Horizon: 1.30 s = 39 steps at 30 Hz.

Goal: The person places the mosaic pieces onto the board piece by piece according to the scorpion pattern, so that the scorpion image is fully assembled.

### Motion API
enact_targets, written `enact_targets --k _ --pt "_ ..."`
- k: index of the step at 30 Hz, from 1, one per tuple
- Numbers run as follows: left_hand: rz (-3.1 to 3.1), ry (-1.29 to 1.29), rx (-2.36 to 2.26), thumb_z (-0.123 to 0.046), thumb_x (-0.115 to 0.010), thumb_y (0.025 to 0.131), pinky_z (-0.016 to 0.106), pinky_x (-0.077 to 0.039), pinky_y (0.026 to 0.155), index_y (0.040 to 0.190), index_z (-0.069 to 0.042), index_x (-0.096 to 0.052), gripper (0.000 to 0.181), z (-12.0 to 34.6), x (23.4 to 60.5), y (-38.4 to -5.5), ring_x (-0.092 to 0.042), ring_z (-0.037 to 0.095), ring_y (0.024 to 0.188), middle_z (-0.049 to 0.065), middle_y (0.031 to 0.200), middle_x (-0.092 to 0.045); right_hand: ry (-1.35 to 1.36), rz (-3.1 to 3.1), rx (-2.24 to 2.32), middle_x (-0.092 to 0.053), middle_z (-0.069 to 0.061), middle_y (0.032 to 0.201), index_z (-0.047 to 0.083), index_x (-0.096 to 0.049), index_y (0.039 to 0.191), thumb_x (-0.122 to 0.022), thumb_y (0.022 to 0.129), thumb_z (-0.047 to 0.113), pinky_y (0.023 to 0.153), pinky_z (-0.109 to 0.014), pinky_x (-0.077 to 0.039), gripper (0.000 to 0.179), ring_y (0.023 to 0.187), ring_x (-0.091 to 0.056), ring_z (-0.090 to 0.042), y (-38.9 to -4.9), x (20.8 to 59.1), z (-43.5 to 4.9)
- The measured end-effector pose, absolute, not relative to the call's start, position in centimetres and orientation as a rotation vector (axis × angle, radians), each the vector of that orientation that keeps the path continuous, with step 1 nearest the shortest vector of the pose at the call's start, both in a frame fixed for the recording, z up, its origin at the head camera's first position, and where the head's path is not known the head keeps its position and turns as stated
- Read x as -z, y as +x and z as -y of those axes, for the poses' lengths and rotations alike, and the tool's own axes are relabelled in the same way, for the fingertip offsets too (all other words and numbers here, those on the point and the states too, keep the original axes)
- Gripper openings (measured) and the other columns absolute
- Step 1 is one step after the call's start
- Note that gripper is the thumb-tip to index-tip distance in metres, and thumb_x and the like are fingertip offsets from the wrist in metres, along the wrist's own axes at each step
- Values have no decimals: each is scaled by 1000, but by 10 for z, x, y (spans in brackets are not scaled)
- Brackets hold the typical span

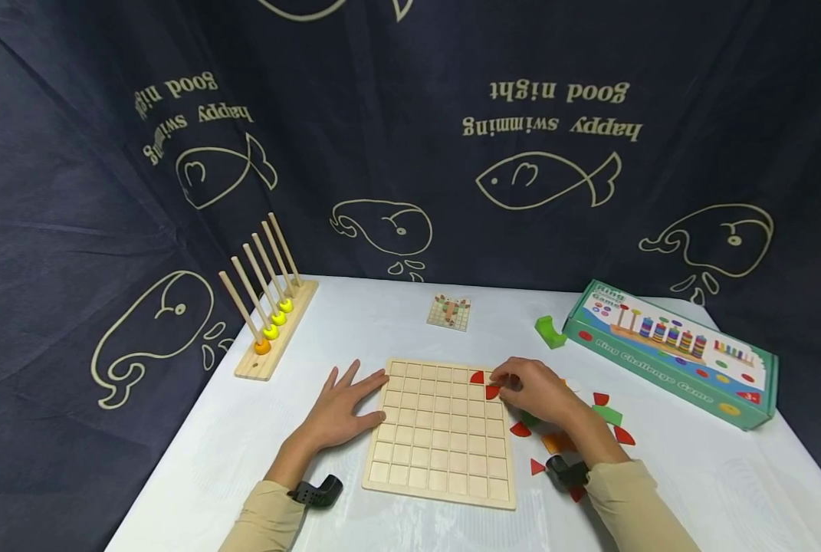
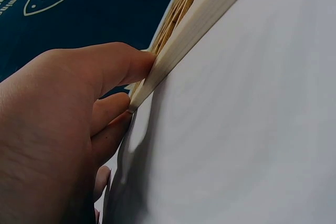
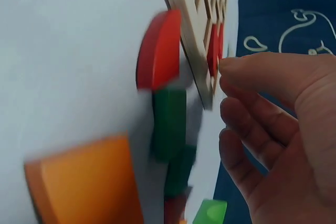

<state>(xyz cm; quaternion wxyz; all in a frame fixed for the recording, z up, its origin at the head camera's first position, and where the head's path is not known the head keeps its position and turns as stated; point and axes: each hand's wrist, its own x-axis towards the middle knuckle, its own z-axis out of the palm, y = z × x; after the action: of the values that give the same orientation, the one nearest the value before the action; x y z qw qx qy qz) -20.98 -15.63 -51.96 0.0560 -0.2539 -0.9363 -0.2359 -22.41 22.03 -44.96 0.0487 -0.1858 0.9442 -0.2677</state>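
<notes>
A square wooden grid board [image 1: 429, 437] lies on the white table. My left hand [image 1: 344, 406] rests at its left side with fingers spread; in the left wrist view the thumb [image 2: 128, 64] presses against the board's edge [image 2: 184, 40]. At the far right corner, my right hand [image 1: 537, 389] has curled fingers and pinches a red quarter-circle piece [image 1: 493, 392] over a cell. Another red piece [image 1: 477, 377] sits in a cell just to the left. In the right wrist view the thumb tip is right at the red piece [image 3: 212, 51]; the index fingertip is mostly hidden.
Right of the board lie loose red [image 1: 520, 429], orange [image 1: 558, 442] and green [image 1: 609, 415] pieces, partly under my forearm. A small pattern card [image 1: 449, 313], a green arch block [image 1: 550, 332] and a game box [image 1: 672, 353] stand farther back. At left is a peg rack [image 1: 277, 330] with rings.
</notes>
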Motion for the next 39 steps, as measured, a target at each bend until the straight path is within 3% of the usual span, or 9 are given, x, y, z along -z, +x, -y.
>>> enact_targets --k 9,20,32,39 --pt "2850 -778 718 -54 -60 87 56 -3 114 145 -28 -46 64 157 519 -210 -16 30 144 -11 148 -40 -533 -2834 814 -61 7 88 14 -72 105 -73 82 6 66 -28 -48 25 76 -52 -15 -210 443 -250" --pt "2850 -824 731 -52 -56 92 58 0 113 146 -26 -44 62 157 520 -211 -14 33 144 -10 150 -37 -671 -2779 689 -60 11 100 19 -73 104 -75 77 7 88 -41 -49 29 95 -53 -15 -191 446 -266" --pt "2836 -818 743 -57 -59 88 56 -1 113 143 -26 -49 64 158 521 -211 -14 30 144 -12 148 -39 -574 -2833 755 -61 10 95 17 -75 103 -79 78 14 74 -30 -51 26 83 -54 -15 -197 447 -259" --pt "2842 -807 732 -59 -60 86 55 -1 114 143 -28 -49 66 158 523 -212 -14 30 144 -12 148 -39 -675 -2868 747 -61 9 97 15 -74 106 -77 80 13 71 -29 -50 26 81 -55 -14 -206 445 -243"
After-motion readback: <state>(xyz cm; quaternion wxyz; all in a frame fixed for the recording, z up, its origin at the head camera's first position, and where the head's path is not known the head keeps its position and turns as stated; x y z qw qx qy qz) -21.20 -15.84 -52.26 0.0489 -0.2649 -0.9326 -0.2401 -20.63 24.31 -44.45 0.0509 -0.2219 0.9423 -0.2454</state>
